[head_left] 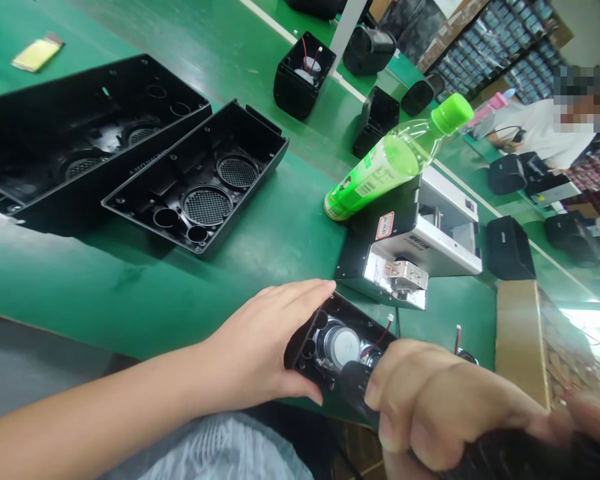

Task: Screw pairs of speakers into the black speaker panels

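Our left hand [263,340] holds a smooth plastic housing [353,311], our right hand [430,403] a matt-looking tool [354,381]; beyond the left, we see a plastic shell [155,187] with metal-looking mesh [207,205]; ahead of both, a glossy plastic bottle [363,183] and a machine [357,257] with shiny metal; underneath, a smooth, glossy counter [300,247].

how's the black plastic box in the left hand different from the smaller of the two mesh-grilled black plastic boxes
The held black plastic box has a round silver speaker driver inside; the smaller mesh-grilled black plastic box shows bare round grilles. A white-plugged wire rises from the held box; none shows in the other. The left hand grips the held box; no hand touches the other. Both are black and open-topped.
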Action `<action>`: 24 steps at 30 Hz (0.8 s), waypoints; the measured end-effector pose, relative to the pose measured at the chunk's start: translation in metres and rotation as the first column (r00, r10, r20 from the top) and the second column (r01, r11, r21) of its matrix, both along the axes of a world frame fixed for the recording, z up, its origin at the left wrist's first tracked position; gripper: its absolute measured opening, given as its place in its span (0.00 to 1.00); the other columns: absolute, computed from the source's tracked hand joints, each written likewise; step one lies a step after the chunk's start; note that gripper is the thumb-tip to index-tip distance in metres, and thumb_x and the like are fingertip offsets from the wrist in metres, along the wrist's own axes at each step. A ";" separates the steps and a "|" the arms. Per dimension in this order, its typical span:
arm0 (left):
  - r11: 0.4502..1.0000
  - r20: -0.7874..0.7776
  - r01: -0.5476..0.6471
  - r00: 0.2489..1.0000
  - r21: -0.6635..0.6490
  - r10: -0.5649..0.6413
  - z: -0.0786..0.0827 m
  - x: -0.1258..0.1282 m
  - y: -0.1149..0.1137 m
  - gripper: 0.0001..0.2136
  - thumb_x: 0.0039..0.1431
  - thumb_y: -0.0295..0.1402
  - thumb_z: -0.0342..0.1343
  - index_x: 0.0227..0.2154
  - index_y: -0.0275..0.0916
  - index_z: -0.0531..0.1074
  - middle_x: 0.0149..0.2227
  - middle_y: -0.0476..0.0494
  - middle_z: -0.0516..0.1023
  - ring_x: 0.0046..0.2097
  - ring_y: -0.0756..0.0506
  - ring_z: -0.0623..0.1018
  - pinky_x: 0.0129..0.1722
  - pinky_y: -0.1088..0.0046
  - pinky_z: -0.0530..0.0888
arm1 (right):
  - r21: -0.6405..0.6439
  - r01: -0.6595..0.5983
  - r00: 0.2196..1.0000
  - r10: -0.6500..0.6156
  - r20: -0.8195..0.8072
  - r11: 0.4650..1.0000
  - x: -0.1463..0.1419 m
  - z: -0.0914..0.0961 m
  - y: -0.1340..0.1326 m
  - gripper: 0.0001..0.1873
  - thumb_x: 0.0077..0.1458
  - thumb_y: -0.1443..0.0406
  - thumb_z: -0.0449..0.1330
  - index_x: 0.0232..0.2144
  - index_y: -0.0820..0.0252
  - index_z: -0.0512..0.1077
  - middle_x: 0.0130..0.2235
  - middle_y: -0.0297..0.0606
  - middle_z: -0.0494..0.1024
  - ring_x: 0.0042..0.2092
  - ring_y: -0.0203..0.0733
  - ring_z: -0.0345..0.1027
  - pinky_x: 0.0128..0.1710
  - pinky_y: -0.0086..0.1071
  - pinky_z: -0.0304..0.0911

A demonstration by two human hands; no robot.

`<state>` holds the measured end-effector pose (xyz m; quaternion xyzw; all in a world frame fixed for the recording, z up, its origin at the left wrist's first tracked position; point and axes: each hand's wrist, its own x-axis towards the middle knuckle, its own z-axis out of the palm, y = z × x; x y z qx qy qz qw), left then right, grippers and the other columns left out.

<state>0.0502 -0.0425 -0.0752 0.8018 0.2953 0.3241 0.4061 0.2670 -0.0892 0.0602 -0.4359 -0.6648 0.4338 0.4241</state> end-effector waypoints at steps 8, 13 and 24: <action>1.000 -0.030 0.022 0.999 -0.011 -0.022 0.004 0.000 0.002 0.61 0.54 0.62 0.74 0.81 0.53 0.44 0.77 0.31 0.66 0.76 0.27 0.69 0.71 0.42 0.71 | 0.103 -0.049 0.999 0.049 0.000 0.993 -0.004 -0.007 0.010 0.33 0.80 0.54 0.43 0.24 0.54 0.72 0.20 0.30 0.77 0.19 0.38 0.75 0.30 0.36 0.77; 1.000 -0.036 0.028 0.999 0.002 -0.028 0.006 0.000 0.003 0.56 0.58 0.60 0.73 0.80 0.50 0.47 0.77 0.30 0.66 0.76 0.28 0.68 0.71 0.42 0.72 | 0.157 -0.063 0.998 0.061 0.014 0.986 0.002 -0.013 0.019 0.32 0.81 0.55 0.45 0.23 0.57 0.69 0.18 0.27 0.77 0.19 0.34 0.75 0.31 0.31 0.78; 0.999 0.001 0.031 1.000 0.019 -0.031 0.009 0.001 0.005 0.54 0.58 0.58 0.74 0.78 0.45 0.50 0.75 0.27 0.68 0.76 0.29 0.69 0.71 0.45 0.72 | 0.057 0.088 0.996 -0.087 -0.012 0.995 0.012 -0.015 0.006 0.22 0.75 0.57 0.57 0.27 0.50 0.78 0.20 0.34 0.77 0.20 0.44 0.73 0.28 0.41 0.76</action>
